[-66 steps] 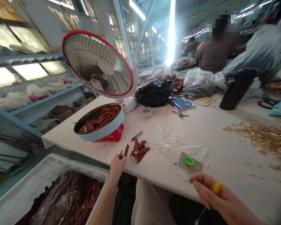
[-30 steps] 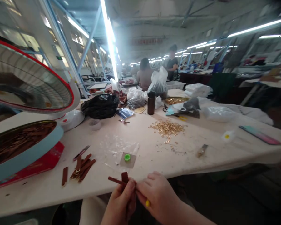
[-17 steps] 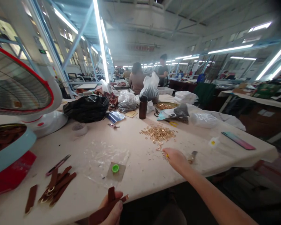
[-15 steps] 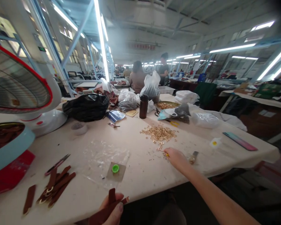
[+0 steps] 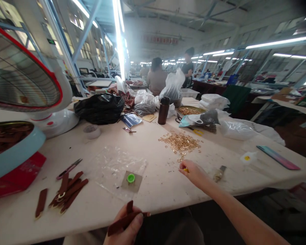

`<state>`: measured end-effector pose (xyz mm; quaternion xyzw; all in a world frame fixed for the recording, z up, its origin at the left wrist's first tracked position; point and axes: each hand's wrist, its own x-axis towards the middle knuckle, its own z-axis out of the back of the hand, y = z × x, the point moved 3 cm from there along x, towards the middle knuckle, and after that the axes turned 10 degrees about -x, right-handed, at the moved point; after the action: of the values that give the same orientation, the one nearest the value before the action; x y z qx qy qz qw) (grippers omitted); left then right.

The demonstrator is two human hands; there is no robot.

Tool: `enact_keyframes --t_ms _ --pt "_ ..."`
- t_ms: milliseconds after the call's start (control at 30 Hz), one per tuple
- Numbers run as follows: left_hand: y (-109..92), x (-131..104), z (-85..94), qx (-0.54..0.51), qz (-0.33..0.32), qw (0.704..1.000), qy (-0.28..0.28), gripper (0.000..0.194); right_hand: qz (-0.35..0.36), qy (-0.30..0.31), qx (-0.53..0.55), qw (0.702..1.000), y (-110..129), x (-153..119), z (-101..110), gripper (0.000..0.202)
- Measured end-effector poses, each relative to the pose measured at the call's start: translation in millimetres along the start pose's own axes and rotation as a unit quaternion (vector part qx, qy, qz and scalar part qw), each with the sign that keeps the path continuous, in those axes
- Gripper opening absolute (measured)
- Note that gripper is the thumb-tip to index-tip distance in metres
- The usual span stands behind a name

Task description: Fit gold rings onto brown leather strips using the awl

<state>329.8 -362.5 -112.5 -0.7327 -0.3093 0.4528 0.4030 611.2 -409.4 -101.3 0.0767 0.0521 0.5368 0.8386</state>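
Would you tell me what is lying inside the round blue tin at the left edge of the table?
The round blue tin holds brown leather strips, piled flat. Only the top layer shows; its near wall and the picture's edge hide the rest.

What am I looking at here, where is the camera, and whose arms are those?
There is no machine here: the camera sits on a person's head and looks forward and down, so the two bare arms at the bottom are that person's own. The left hand holds brown strips near the table edge. The right hand reaches out over the table, fingertips pinched beside a pile of gold rings. Also on the table: more strips, snips, a green cap on a card, a clear bag, a tin of strips, a fan, a black bag and a dark bottle. Other people work at benches farther back.
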Motion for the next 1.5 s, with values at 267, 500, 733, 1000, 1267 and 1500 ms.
enact_keyframes --t_ms 267,500,733,1000,1267,1500 --pt "-24.0 -30.7 -33.2 -0.122 -0.025 0.992 0.005 0.027 0.144 -0.161 0.279 0.936 121.4 -83.5 24.9 0.008" --pt "-25.6 -49.3 -33.6 -0.207 -0.031 0.978 -0.008 0.021 0.198 -0.259 0.303 0.895 144.1 -103.6 16.6 0.012" --pt "-19.3 -55.7 -31.4 -0.217 -0.064 0.974 0.008 0.025 0.225 -0.226 0.366 0.874 147.3 -113.5 22.5 0.011" --pt "-34.6 -67.8 -19.0 0.009 -0.229 0.969 -0.097 0.010 0.166 -0.099 0.441 0.876 145.9 -109.4 23.2 0.021" --pt "-38.8 -60.4 -13.3 0.050 -0.221 0.974 -0.013 0.007 0.221 -0.082 0.330 0.914 143.9 -111.7 19.1 0.010" --pt "-32.5 -45.8 -5.3 0.085 -0.188 0.979 0.001 0.010 0.214 -0.058 0.339 0.914 147.5 -106.1 9.8 0.014"
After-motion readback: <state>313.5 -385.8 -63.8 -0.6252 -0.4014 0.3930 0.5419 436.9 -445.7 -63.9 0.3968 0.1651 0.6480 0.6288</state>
